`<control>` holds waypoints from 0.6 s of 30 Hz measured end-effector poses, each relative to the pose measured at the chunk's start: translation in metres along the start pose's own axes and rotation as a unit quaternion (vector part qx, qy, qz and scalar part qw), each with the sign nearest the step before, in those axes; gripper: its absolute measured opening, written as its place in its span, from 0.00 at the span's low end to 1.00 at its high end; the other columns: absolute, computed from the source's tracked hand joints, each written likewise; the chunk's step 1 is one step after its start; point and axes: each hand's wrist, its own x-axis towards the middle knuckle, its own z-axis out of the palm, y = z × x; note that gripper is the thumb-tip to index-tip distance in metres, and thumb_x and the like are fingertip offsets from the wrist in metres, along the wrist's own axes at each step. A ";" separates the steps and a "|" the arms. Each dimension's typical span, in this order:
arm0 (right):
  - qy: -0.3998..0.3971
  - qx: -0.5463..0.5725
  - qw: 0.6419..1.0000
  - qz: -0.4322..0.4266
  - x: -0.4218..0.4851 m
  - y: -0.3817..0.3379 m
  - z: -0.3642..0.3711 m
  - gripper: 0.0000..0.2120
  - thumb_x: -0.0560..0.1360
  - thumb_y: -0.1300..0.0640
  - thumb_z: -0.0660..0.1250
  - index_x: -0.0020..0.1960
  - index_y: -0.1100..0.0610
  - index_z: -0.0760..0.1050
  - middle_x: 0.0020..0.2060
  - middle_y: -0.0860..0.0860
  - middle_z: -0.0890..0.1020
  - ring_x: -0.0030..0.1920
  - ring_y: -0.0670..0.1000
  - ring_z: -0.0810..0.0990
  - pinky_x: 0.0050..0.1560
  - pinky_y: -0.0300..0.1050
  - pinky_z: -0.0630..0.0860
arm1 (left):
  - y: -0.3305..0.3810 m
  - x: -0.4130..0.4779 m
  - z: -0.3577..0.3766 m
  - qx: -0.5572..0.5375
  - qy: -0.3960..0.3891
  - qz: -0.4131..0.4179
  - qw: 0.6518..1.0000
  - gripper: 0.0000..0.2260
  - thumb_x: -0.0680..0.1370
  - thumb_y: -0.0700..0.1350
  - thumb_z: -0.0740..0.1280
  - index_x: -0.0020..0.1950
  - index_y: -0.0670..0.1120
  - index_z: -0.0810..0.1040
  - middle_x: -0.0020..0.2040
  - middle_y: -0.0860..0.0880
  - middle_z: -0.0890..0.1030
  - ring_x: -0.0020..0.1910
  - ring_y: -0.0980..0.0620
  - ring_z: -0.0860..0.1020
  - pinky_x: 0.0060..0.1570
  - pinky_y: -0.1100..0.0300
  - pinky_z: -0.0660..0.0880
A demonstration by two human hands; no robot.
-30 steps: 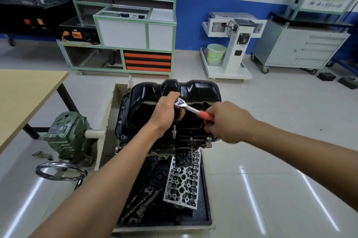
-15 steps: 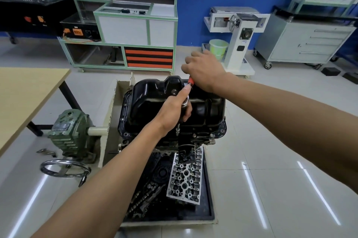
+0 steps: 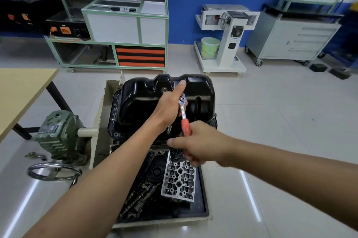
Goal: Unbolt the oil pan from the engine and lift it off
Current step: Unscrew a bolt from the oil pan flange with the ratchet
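Note:
The black oil pan (image 3: 147, 100) sits on top of the upturned engine (image 3: 120, 137) on its stand. A ratchet wrench (image 3: 185, 115) with a chrome head and red handle stands over the pan's near edge, its extension and socket reaching down to the flange. My left hand (image 3: 170, 106) grips the ratchet head, with the index finger stretched out over the pan. My right hand (image 3: 195, 143) is wrapped around the low end of the red handle, close to me and blurred.
A black drip tray (image 3: 201, 205) below holds a silver cylinder head (image 3: 179, 178) and camshaft parts. The green gearbox (image 3: 58, 133) and handwheel (image 3: 52, 171) of the stand are on the left. A wooden table (image 3: 21, 90) is further left; cabinets line the back wall.
My right hand has swung the red handle from the far side of the pan back toward me. My left hand stays on the ratchet head.

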 end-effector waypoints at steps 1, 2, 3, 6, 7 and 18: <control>-0.002 0.065 0.998 0.010 0.000 -0.001 0.007 0.16 0.79 0.54 0.68 0.35 0.56 0.69 0.24 0.50 0.75 0.23 0.48 0.74 0.23 0.39 0.69 | 0.000 -0.001 0.001 -0.002 -0.009 0.002 1.000 0.35 0.78 0.63 0.58 0.32 0.30 0.66 0.29 0.42 0.65 0.34 0.43 0.63 0.39 0.52 0.64; 0.002 0.114 0.993 0.021 0.003 -0.002 0.012 0.15 0.80 0.55 0.67 0.37 0.55 0.68 0.25 0.50 0.75 0.23 0.47 0.74 0.23 0.38 0.67 | 0.001 -0.002 -0.001 -0.003 -0.010 0.001 1.000 0.33 0.80 0.61 0.58 0.31 0.32 0.67 0.29 0.42 0.66 0.34 0.43 0.63 0.41 0.51 0.64; 0.005 0.153 0.988 0.032 0.004 -0.003 0.014 0.14 0.81 0.56 0.67 0.37 0.54 0.68 0.26 0.49 0.74 0.23 0.46 0.73 0.22 0.36 0.66 | 0.001 -0.001 -0.004 0.000 -0.009 0.000 1.000 0.31 0.82 0.59 0.58 0.30 0.35 0.68 0.29 0.42 0.67 0.34 0.43 0.64 0.42 0.51 0.65; -0.004 0.209 0.976 0.057 0.009 -0.001 0.011 0.16 0.81 0.57 0.66 0.37 0.52 0.66 0.25 0.48 0.70 0.21 0.44 0.66 0.20 0.35 0.59 | 0.007 0.000 -0.017 0.034 -0.050 0.006 0.998 0.26 0.85 0.50 0.55 0.29 0.41 0.72 0.30 0.42 0.73 0.35 0.43 0.70 0.43 0.52 0.69; -0.002 0.195 0.979 0.065 0.010 0.001 0.009 0.16 0.80 0.56 0.67 0.37 0.52 0.66 0.24 0.47 0.69 0.21 0.44 0.64 0.20 0.35 0.58 | 0.009 0.000 -0.022 0.052 -0.078 0.006 0.996 0.26 0.83 0.50 0.54 0.28 0.42 0.73 0.31 0.40 0.75 0.36 0.43 0.71 0.43 0.52 0.70; 0.288 -0.554 0.781 -0.035 0.047 0.000 -0.079 0.05 0.74 0.52 0.65 0.43 0.52 0.73 0.33 0.48 0.68 0.31 0.52 0.70 0.31 0.42 0.59 | -0.003 -0.004 -0.025 0.071 -0.105 0.024 0.992 0.24 0.76 0.53 0.51 0.27 0.42 0.72 0.28 0.44 0.75 0.37 0.43 0.74 0.42 0.59 0.73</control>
